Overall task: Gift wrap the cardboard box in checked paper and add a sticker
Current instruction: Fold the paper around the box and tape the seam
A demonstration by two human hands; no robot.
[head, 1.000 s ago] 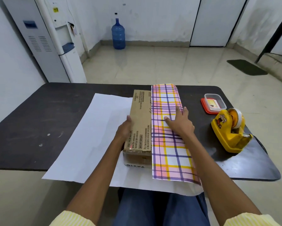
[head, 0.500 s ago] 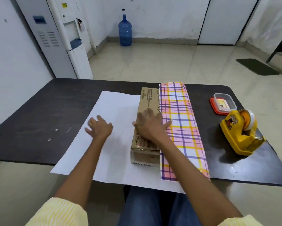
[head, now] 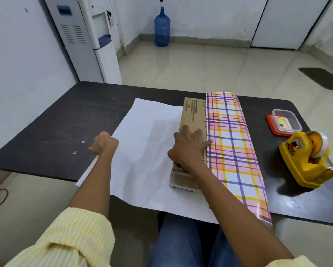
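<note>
— Holding what, and where?
— My right hand [head: 188, 151] lies flat, fingers spread, on the long brown cardboard box [head: 193, 114], one fingertip touching the pink-yellow-purple checked paper [head: 231, 143] folded over it. My left hand [head: 104, 144] curls round that paper's white left edge on the dark table [head: 46, 122].

Both sleeves are pale yellow cloth with fine white stripes running lengthwise. The left sleeve [head: 71, 239], nearer than the table [head: 46, 132], ends in a turned-back cuff with a thick, creased band. The right sleeve [head: 289, 262] shows only as a narrow strip, also nearer than the table. Beyond the cuffs the forearms are bare up to the left hand [head: 104, 144] and right hand [head: 188, 149] over the table. Blue denim trousers [head: 181, 243] cover the lap below the table's near edge
</note>
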